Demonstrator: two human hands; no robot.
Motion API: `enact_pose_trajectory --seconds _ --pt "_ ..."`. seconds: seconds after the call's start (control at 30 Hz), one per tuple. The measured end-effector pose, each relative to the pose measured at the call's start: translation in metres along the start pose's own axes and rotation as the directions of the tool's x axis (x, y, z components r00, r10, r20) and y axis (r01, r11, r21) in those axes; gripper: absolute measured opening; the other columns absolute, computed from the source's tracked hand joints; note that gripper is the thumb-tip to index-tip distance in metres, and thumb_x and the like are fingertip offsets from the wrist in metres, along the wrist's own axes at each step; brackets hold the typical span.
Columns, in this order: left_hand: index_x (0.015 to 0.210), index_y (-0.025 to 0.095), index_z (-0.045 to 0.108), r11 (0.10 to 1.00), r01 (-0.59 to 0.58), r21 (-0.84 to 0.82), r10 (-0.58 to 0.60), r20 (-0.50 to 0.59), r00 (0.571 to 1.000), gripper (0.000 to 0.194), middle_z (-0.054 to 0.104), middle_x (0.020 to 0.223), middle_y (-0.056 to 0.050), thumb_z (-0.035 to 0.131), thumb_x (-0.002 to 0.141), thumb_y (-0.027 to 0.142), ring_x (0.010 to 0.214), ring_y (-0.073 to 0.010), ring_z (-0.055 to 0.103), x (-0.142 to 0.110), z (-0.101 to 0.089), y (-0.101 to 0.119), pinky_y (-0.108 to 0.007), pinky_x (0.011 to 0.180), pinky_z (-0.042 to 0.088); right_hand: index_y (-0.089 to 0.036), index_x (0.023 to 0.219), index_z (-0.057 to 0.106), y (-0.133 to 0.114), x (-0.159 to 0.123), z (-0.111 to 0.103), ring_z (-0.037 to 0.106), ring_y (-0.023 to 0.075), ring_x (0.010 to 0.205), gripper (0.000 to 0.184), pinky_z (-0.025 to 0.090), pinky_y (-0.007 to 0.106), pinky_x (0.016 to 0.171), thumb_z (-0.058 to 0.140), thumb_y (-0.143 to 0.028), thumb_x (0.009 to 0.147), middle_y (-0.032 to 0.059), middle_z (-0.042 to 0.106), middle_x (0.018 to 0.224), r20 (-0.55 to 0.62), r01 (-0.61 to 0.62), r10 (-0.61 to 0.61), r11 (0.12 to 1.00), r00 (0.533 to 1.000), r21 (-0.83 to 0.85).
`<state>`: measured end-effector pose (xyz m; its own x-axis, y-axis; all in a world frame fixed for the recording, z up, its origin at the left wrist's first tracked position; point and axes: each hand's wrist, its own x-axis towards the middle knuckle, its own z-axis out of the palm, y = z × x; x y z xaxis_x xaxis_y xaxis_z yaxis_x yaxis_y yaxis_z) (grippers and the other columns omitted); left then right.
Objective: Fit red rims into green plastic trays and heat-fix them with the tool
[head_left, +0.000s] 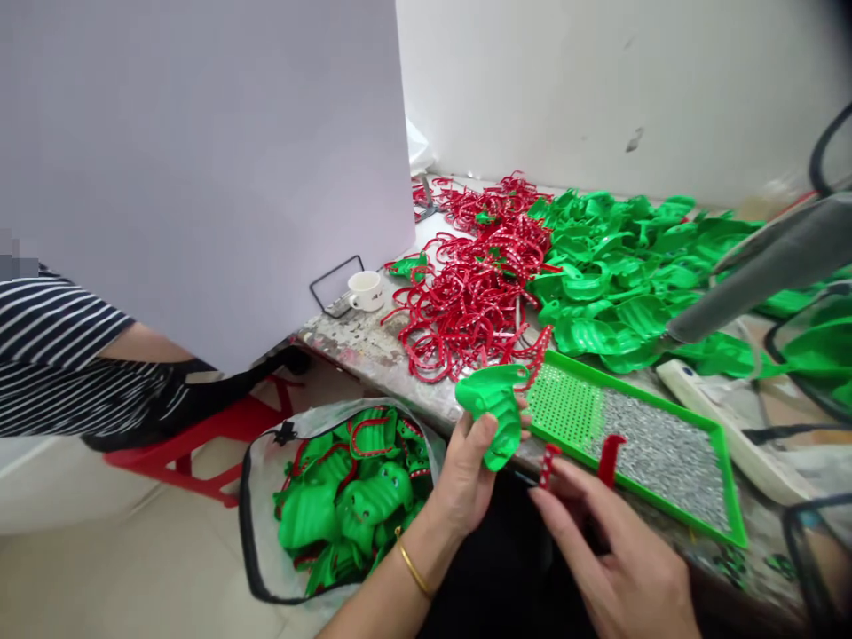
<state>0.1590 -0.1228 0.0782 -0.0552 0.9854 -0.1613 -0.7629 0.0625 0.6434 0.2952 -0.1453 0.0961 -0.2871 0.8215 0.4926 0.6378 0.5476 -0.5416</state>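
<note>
Left hand: my left hand [466, 479] is curled, fingers and thumb closed round a green plastic piece [493, 413], with a gold bangle [414, 568] on my wrist.

Right hand: my right hand [619, 568] is half open, fingers spread, just by a short red strip [549, 466]. I can't tell from this view whether my fingers have hold of it.

Green piece: it sits in my left hand, above the table edge and just beside the tray. It looks light and thin, stiff enough to keep its ribbed, curved shape, though it may flex. The ribbed body seems the best place to grip.

Red strips: another red strip [609, 460] stands up at the tray's near side. They look light and springy, and the big heap of red strips [472, 302] looks tangled, so I'd take one by its end.

Tray: a green tray [632, 391] holds silver studs [658, 453].

Bag: to my left, a clear bag [256, 497] is full of green pieces with red strips.

Beyond: a large heap of green pieces [619, 302] lies on the table. A striped sleeve [46, 346] shows on a co-worker at far left.
</note>
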Motion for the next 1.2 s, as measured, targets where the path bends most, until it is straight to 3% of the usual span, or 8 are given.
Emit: enact_pose_trajectory --seconds 0.07,0.2,0.33,0.43,0.57,0.67,0.9,1.2 --pt "0.114 0.017 0.062 0.995 0.098 -0.022 -0.097 0.046 0.994 0.049 0.063 0.115 -0.013 0.063 0.076 0.049 0.109 -0.0275 0.058 -0.007 -0.004 -0.003 -0.038 0.096 0.041 -0.02 0.111 0.059 -0.001 0.007 -0.003 0.067 0.0154 0.081 0.027 0.054 0.023 0.071 0.058 -0.032 0.087 0.004 0.069 0.098 0.0 -0.02 0.02 0.999 1.0 -0.031" --pt "0.116 0.014 0.062 0.948 0.285 -0.144 -0.259 0.175 0.95 0.068 0.063 0.116 -0.015 0.053 0.074 0.066 0.113 -0.0293 0.055 -0.018 -0.011 -0.015 -0.04 0.1 0.037 -0.017 0.102 0.063 -0.012 0.022 0.008 0.066 0.0178 0.08 0.023 0.052 0.029 0.075 0.051 -0.032 0.09 0.0061 0.069 0.092 0.079 0.08 -0.073 0.992 0.994 -0.095" --pt "0.119 0.012 0.059 0.902 0.355 -0.248 -0.298 0.238 0.924 0.076 0.061 0.118 -0.015 0.044 0.075 0.072 0.117 -0.0292 0.052 -0.018 -0.018 -0.022 -0.039 0.102 0.035 -0.018 0.093 0.065 -0.021 0.026 0.022 0.063 0.0166 0.073 0.024 0.05 0.027 0.069 0.046 -0.033 0.092 0.0052 0.065 0.081 0.181 0.026 -0.011 0.996 0.983 -0.081" --pt "0.121 0.013 0.058 0.872 0.398 -0.287 -0.328 0.262 0.908 0.075 0.061 0.119 -0.015 0.046 0.074 0.07 0.117 -0.0296 0.052 -0.016 -0.021 -0.021 -0.04 0.102 0.036 -0.02 0.098 0.063 -0.022 0.024 0.02 0.062 0.0162 0.077 0.023 0.05 0.027 0.07 0.047 -0.035 0.092 0.0048 0.064 0.089 0.222 -0.037 0.044 0.999 0.974 -0.035" --pt "0.122 0.014 0.058 0.874 0.361 -0.326 -0.298 0.227 0.927 0.069 0.06 0.121 -0.014 0.05 0.076 0.065 0.115 -0.0295 0.053 -0.014 -0.02 -0.016 -0.042 0.1 0.038 -0.023 0.109 0.059 -0.016 0.025 0.002 0.06 0.0156 0.096 0.023 0.048 0.026 0.084 0.049 -0.031 0.091 0.0041 0.061 0.104 0.096 -0.081 0.079 0.996 0.992 0.023" --pt "0.12 0.014 0.059 0.888 0.326 -0.324 -0.275 0.194 0.942 0.066 0.061 0.122 -0.014 0.05 0.077 0.064 0.114 -0.0299 0.055 -0.014 -0.017 -0.013 -0.045 0.098 0.04 -0.025 0.104 0.061 -0.006 0.03 -0.009 0.06 0.0136 0.088 0.019 0.048 0.024 0.076 0.051 -0.032 0.09 0.0019 0.061 0.099 0.014 -0.168 0.169 0.985 0.986 -0.044" --pt "0.126 0.014 0.053 0.944 0.273 -0.185 -0.231 0.22 0.948 0.07 0.057 0.127 -0.015 0.052 0.076 0.063 0.123 -0.0305 0.048 -0.015 -0.006 -0.009 -0.044 0.103 0.036 -0.023 0.096 0.062 0.007 0.034 -0.009 0.061 0.0145 0.074 0.019 0.046 0.026 0.064 0.052 -0.036 0.088 0.0018 0.063 0.089 0.082 -0.264 0.279 0.951 0.957 -0.159" --pt "0.125 0.012 0.055 0.972 0.229 -0.053 -0.218 0.158 0.963 0.072 0.058 0.126 -0.018 0.045 0.078 0.066 0.118 -0.0328 0.051 -0.016 -0.002 -0.007 -0.046 0.099 0.039 -0.023 0.089 0.062 0.014 0.031 -0.01 0.064 0.0144 0.073 0.017 0.049 0.026 0.065 0.053 -0.037 0.087 0.0001 0.066 0.086 0.159 -0.478 0.458 0.869 0.875 0.13"
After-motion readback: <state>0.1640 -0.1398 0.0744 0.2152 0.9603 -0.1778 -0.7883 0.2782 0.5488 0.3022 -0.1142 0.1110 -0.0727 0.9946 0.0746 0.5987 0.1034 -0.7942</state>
